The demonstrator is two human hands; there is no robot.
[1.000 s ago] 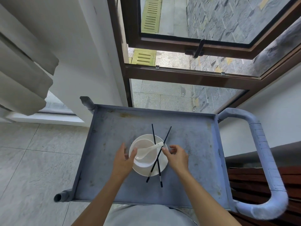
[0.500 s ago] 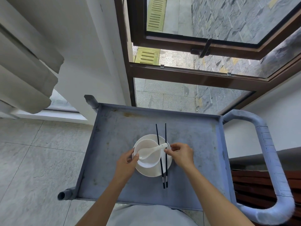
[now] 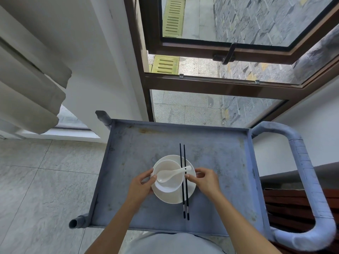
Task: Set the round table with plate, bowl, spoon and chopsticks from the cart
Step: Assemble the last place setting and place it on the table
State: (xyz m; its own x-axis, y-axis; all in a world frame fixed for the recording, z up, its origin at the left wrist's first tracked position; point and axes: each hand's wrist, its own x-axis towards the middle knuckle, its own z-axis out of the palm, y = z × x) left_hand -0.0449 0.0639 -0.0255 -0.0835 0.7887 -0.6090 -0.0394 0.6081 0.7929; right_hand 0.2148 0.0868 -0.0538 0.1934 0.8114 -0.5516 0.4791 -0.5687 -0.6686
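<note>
Nothing's on the round table yet: plate (image 3: pixel 174 196), bowl (image 3: pixel 167 182), spoon (image 3: pixel 172 174), chopsticks (image 3: pixel 184 180) still stacked on the cart (image 3: pixel 132 162), left hand (image 3: pixel 140 186) pinching the bowl rim, right hand (image 3: pixel 205 180) fingertips on the chopsticks.

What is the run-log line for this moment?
place: cart | left hand: on bowl | right hand: at chopsticks | table: not seen

A worn grey-blue cart (image 3: pixel 139 180) with a raised rim and a padded handle (image 3: pixel 310 180) on its right stood on a pale tiled floor (image 3: pixel 36 180), its top tray bearing a white plate (image 3: pixel 174 197) that sat directly on the metal near the tray's middle.
</note>
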